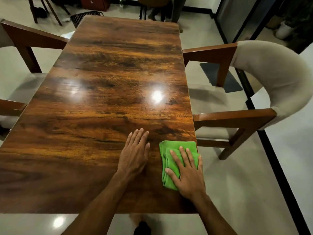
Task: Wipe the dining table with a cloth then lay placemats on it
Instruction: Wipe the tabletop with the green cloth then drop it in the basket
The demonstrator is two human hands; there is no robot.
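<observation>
A folded green cloth (171, 153) lies on the glossy dark wooden dining table (105, 92), at its near right corner, touching the right edge. My right hand (188, 173) presses flat on the cloth with fingers spread, covering its right half. My left hand (134, 155) rests flat on the bare tabletop just left of the cloth, fingers together and holding nothing. No placemats are in view.
A wooden armchair with a curved beige back (264, 82) stands at the table's right side. Another wooden chair (25, 46) stands at the left. More chair legs and a person's legs (176, 9) are beyond the far end. Pale tiled floor surrounds the table.
</observation>
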